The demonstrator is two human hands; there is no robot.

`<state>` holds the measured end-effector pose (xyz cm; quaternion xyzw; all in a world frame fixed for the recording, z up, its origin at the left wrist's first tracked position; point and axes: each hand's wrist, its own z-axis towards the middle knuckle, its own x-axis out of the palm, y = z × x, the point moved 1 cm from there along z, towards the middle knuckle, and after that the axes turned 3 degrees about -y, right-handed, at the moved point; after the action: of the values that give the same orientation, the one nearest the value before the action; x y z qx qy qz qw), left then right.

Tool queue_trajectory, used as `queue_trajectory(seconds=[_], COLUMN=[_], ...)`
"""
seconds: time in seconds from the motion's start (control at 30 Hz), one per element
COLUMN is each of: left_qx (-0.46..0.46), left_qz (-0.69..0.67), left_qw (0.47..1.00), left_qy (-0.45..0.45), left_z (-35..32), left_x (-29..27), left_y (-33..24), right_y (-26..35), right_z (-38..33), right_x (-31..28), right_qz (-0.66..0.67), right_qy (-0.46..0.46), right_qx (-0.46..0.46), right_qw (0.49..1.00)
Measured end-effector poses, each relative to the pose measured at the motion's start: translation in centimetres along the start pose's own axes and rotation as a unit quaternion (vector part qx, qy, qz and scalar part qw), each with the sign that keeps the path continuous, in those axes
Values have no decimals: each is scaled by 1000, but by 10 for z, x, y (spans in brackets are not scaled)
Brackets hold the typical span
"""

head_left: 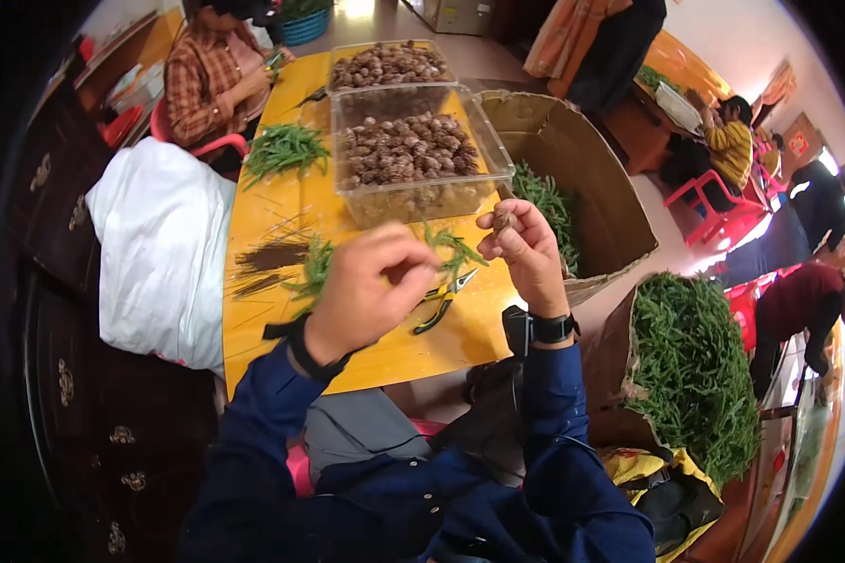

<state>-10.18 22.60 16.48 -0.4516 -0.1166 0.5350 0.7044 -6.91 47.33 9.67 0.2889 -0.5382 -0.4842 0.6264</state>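
Observation:
My right hand (532, 251) is raised over the table's right side and pinches a small brown pine cone (503, 220) between thumb and fingers. To its left, my left hand (374, 286) is curled closed; whatever its fingers hold, if anything, is hidden. A green artificial sprig (455, 248) lies on the table between the two hands. Just below it rest yellow-and-black pliers (438, 310). More green sprigs (317, 270) lie partly behind my left hand, beside a bunch of thin brown wires (270, 257).
Clear plastic bins (422, 195) of pine cones stand on the yellow table (366, 373). At the right are cardboard boxes (620, 249) with greenery (690, 375). A white sack (160, 253) sits left. A person in a checked shirt (202, 80) works at the far left; others sit right.

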Motion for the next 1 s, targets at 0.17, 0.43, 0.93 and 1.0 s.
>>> queue_trajectory(seconds=[0.17,0.43,0.93,1.0], left_qx=[-2,-42,27,0], left_qz=[23,18,33,-24], left_qw=[1000,999,999,1000], left_qy=[17,19,-21,-11], left_z=[55,71,73,73], left_x=[62,105,115,115], left_y=[39,88,101,100], right_y=[-8,-25,-44,-45], right_z=[-4,0,8,6], right_x=[-22,-53,-55,-56], right_qz=[-18,-84,42,95], right_qy=[-23,-68,-115,-100], right_qx=[-48,-47,-35,-45], right_qw=[998,993,992,989])
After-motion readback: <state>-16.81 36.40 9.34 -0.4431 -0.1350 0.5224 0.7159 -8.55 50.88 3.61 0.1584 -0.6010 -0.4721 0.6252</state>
